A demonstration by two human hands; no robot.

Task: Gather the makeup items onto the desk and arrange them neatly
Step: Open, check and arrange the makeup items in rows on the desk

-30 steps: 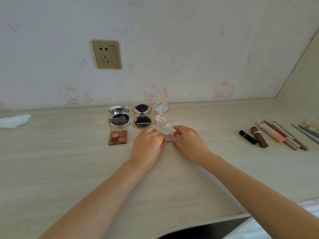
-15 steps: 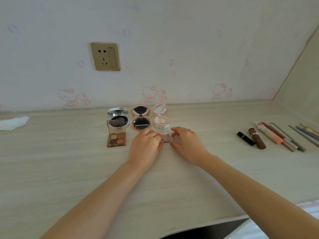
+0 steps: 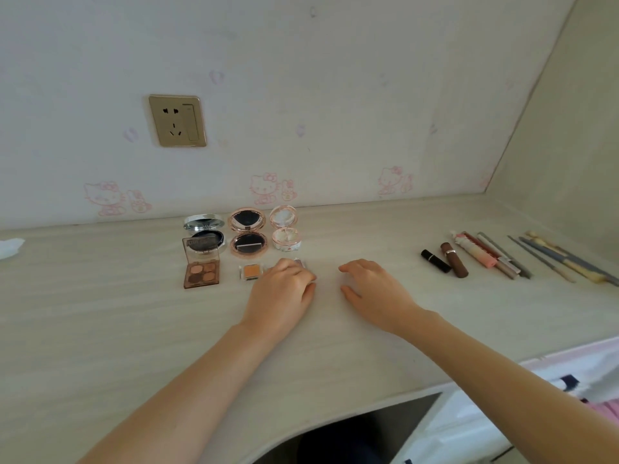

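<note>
Left hand (image 3: 281, 289) curled over small pink eyeshadow pan (image 3: 299, 262); grip hidden. Right hand (image 3: 371, 289) relaxed, at 3 o'clock. Pan looked light, brittle; pinch side edges.

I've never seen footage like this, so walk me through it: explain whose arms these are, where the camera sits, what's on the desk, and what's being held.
No robot here: a person wears one camera on the head, looking down at their own arms. The left hand covers a small pinkish pan; whether it grips it is unclear. The right hand hovers open, holding nothing. On the desk lie three open round compacts, a brown eyeshadow palette, a small orange pan, and, far right, a row of lipsticks and pencils.
</note>
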